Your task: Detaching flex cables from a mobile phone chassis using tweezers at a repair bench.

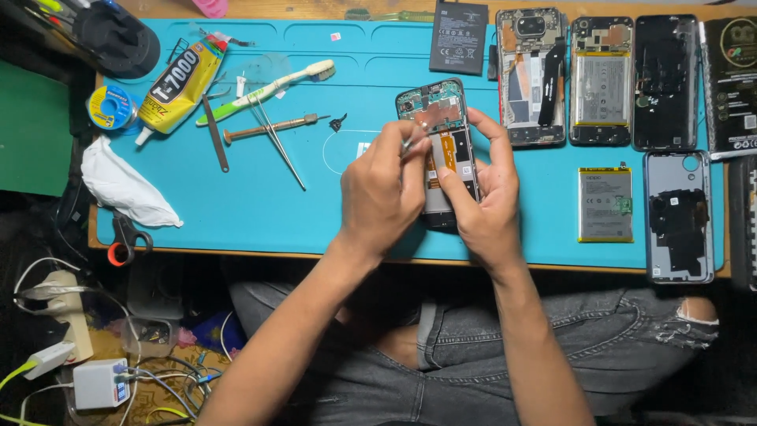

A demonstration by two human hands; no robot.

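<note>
Right hand gripping opened phone, yellow glue tube upper left

The lower half of the opened phone is covered by the left hand and right hand. The thin tool in the left hand is too small to identify. The black box at right is cut by the frame edge, and the pink object by the top edge.
</note>
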